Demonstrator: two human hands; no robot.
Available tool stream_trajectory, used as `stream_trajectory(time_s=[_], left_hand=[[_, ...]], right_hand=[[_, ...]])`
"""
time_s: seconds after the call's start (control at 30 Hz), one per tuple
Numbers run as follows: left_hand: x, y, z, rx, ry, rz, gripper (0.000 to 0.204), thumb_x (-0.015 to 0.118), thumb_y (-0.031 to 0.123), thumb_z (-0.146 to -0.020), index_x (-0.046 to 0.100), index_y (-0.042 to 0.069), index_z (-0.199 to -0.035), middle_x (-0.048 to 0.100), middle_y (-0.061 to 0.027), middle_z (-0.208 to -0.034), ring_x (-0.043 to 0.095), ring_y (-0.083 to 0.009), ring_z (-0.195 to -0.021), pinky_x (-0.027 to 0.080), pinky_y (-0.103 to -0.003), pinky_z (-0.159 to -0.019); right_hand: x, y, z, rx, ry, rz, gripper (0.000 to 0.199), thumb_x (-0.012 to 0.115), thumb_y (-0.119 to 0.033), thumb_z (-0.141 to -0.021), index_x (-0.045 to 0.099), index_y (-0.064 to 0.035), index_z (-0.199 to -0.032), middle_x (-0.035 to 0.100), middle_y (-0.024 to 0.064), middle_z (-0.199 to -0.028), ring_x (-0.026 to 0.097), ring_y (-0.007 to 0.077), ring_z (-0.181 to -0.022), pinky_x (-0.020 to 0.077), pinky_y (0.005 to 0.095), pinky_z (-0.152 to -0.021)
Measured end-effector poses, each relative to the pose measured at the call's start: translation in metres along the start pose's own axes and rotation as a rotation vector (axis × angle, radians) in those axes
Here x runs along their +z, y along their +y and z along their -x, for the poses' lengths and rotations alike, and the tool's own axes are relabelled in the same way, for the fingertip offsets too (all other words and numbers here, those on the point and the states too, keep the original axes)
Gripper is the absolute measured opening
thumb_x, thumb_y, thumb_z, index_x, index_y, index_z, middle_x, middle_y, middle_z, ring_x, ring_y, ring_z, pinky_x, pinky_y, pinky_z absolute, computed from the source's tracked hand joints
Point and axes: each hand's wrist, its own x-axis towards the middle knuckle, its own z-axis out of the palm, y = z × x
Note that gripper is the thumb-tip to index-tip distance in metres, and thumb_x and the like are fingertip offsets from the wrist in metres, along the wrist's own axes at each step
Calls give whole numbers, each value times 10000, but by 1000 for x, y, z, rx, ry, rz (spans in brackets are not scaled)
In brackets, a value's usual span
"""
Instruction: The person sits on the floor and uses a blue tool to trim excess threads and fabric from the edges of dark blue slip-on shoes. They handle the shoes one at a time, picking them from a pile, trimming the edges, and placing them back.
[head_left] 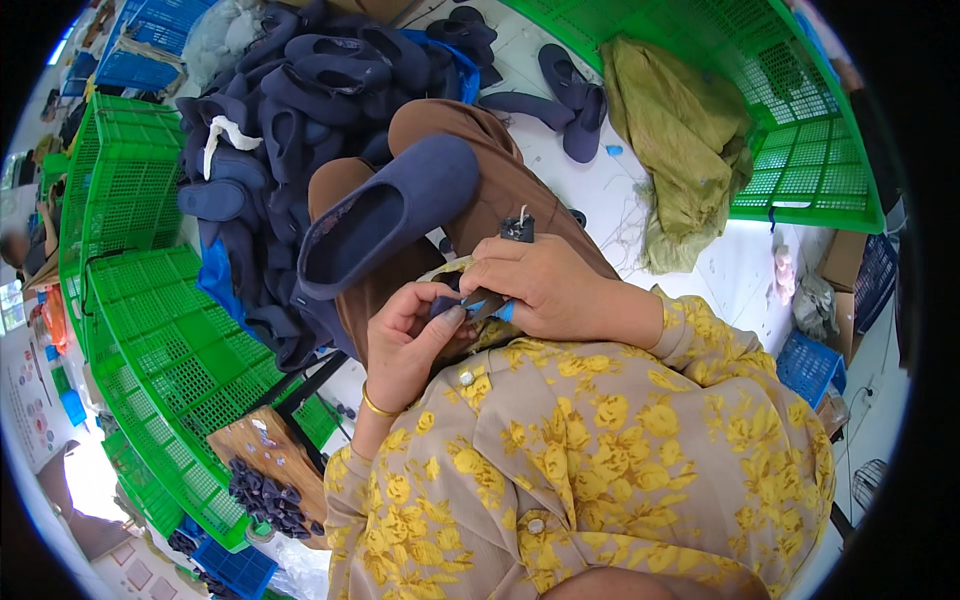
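A dark blue slipper [430, 190] rests across my knees, its opening towards the left. In front of my body, my left hand [408, 330] is closed, thumb against fingers, pinching a small dark piece [443, 304]. My right hand [545, 285] is wrapped round a black-handled blade [517, 228]. A pale cord end sticks up from the handle's top. The grey blade tip, with bits of bright blue by it, meets the left thumb and fingers. My fingers hide most of the small piece.
A big heap of dark blue slippers [285, 125] lies beyond my knees at the left. Green plastic crates [165, 330] stand at the left and another at the far right. A wooden stool [270, 450] bears small dark scraps. An olive sack [675, 130] and loose slippers lie on the floor.
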Motion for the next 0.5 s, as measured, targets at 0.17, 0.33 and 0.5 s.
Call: stream_trajectory(time_s=[0.17,0.33,0.5], left_hand=[[0,-3,4,-5,4,73,145,617,5,-898,578,-15,-1036,645,-53,-899,638,-95,-770,541,-229,-729],[2,-7,3,11,7,40,138,624,11,-894,577,-17,-1020,648,-61,-902,647,-106,-768,542,-233,-720],[1,-8,-1,34,22,38,141,627,16,-894,575,-23,-1018,649,-63,-905,648,-105,-768,539,-229,-711]], right_hand=[[1,2,3,-17,25,-65,298,588,25,-701,623,-99,-969,641,57,-965,632,312,-766,497,383,-607],[2,-2,2,-52,99,-104,302,582,45,-692,629,-85,-960,645,71,-965,634,322,-779,501,375,-625],[4,-5,-5,70,181,-210,282,595,34,-686,628,-80,-941,621,68,-887,621,322,-783,497,373,-654]])
